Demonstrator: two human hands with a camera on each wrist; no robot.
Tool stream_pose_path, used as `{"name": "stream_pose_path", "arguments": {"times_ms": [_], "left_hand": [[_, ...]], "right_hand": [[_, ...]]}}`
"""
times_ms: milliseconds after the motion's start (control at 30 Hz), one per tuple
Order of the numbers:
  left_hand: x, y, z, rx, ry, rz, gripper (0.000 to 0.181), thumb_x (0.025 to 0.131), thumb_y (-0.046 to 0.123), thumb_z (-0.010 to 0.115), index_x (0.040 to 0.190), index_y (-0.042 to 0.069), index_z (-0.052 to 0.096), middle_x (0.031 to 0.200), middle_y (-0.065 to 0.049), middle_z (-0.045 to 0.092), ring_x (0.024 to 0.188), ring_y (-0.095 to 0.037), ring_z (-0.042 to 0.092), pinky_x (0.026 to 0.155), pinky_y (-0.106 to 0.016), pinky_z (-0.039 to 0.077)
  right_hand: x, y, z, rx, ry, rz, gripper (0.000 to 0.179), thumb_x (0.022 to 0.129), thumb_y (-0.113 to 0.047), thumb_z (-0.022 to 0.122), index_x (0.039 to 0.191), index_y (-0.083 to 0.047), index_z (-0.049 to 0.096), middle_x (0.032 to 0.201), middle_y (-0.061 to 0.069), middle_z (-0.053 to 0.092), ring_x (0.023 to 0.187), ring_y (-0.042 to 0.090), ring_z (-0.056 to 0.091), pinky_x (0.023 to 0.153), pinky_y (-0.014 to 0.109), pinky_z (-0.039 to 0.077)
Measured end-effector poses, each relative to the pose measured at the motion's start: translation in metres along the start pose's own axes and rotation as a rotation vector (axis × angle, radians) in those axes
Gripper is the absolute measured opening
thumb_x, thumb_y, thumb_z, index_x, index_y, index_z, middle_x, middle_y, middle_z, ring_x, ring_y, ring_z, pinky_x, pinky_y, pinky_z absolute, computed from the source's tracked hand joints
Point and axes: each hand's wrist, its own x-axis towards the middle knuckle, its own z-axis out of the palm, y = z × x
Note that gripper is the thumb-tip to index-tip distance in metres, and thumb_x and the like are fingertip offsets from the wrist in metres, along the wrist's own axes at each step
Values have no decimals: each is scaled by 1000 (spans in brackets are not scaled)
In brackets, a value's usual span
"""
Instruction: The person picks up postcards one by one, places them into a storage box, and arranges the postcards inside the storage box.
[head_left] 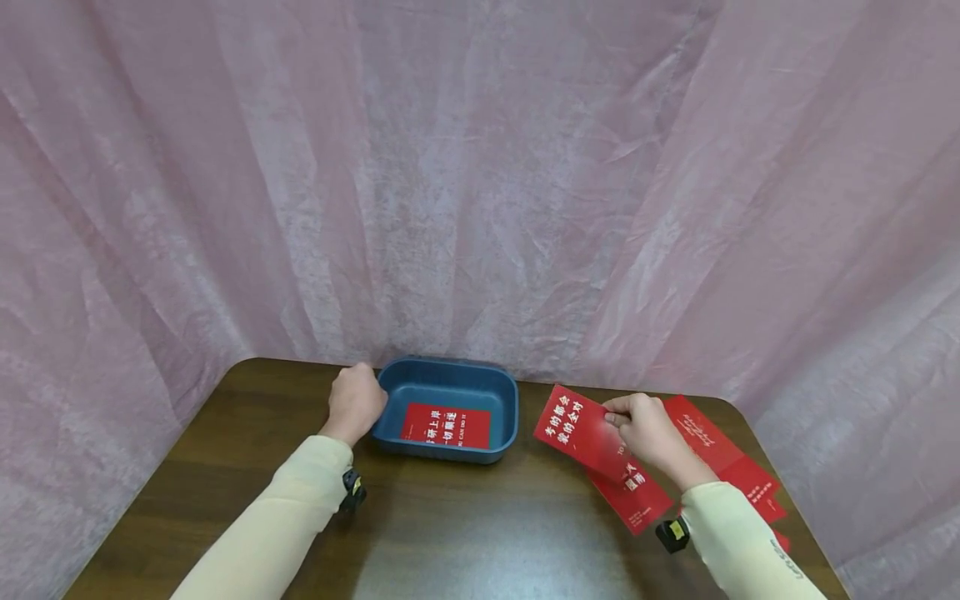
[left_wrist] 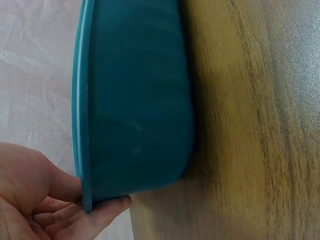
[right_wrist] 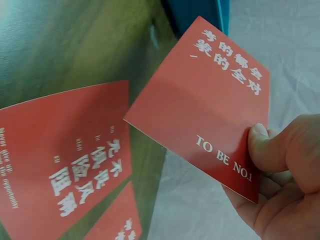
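Observation:
A blue plastic basin (head_left: 450, 454) stands at the table's back edge, with a red card (head_left: 471, 427) printed in white lying on its floor. My left hand (head_left: 357, 402) grips the basin's left end; in the left wrist view the thumb (left_wrist: 67, 186) is over the rim and the fingers are beneath it. My right hand (head_left: 647, 429) pinches a red card marked "TO BE NO.1" (right_wrist: 200, 105) by one edge, tilted above the table. Below that held card lies another red card (head_left: 637, 500), partly covered by it in the head view.
More red cards (head_left: 705, 437) lie overlapping at the table's right side, partly behind the right forearm. The brown wooden table (head_left: 450, 533) ends at a pink curtain (head_left: 480, 208) that hangs along the back and sides.

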Motion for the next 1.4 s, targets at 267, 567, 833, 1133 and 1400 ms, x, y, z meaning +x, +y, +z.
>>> {"name": "stream_pose_path", "arguments": {"times_ms": [267,567,833,1133,1400], "left_hand": [[-2,2,-1,-6,2,-11,16,80,10,54,67,3,61,69,-17,64,54,-26,61,40,-34,44],[-3,1,-3,8,-7,-21,16,82,10,53,70,2,61,69,-17,64,53,-26,61,39,-33,43],[-4,0,-1,-3,-5,-17,18,81,10,53,67,3,60,66,-16,63,51,-24,60,38,-31,42],[-4,0,-2,2,4,-16,16,81,8,53,70,2,62,69,-18,65,53,-26,61,40,-34,45],[-4,0,-4,17,10,-14,16,81,7,53,69,1,61,68,-18,64,53,-26,61,40,-34,44]], "right_hand": [[13,-22,-10,-13,72,-68,20,88,-8,61,106,-4,70,95,10,72,67,12,62,52,24,46],[34,-59,-14,-63,139,-168,20,86,-10,65,104,-7,72,97,8,72,77,15,62,64,26,47],[47,-82,-4,-25,104,-188,21,86,-13,65,106,-10,71,97,5,72,74,15,60,59,24,48],[60,-107,7,1,74,-217,22,86,-12,65,107,-11,71,94,5,71,64,13,59,55,23,49],[69,-124,19,35,35,-228,24,87,-14,65,110,-10,70,95,4,71,68,14,61,56,22,50]]}}
